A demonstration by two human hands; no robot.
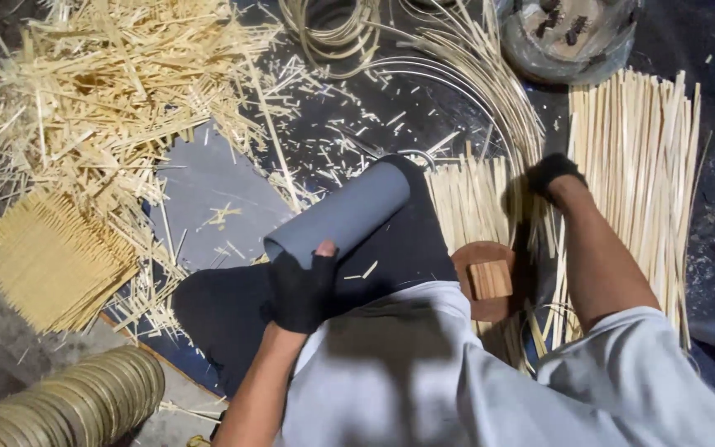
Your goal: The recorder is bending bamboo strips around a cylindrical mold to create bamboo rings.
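While the person sits over the work, this is how things lie.
Left hand: the left hand (301,290), in a black fingerless glove, is closed over the near end of a grey tube (339,213), the bare thumb tip pressed on its rim.
Tube: it lies across the lap on dark cloth, slanting up and away from the grip.
Right hand: the right hand (553,174), also gloved, reaches out among the strips (635,165); whether its fingers have closed on any I cannot tell.
Strips: pale bamboo strips lie side by side just beyond and to the right of that hand, with a shorter bundle (465,203) between it and the tube's far end.
Block: a round wooden block (487,280) sits near the right forearm, below the bundle.
Scraps: a heap of offcuts (109,91) spreads well left of the tube.
Rings: stacked rings (84,406) lie below and left of the left hand.
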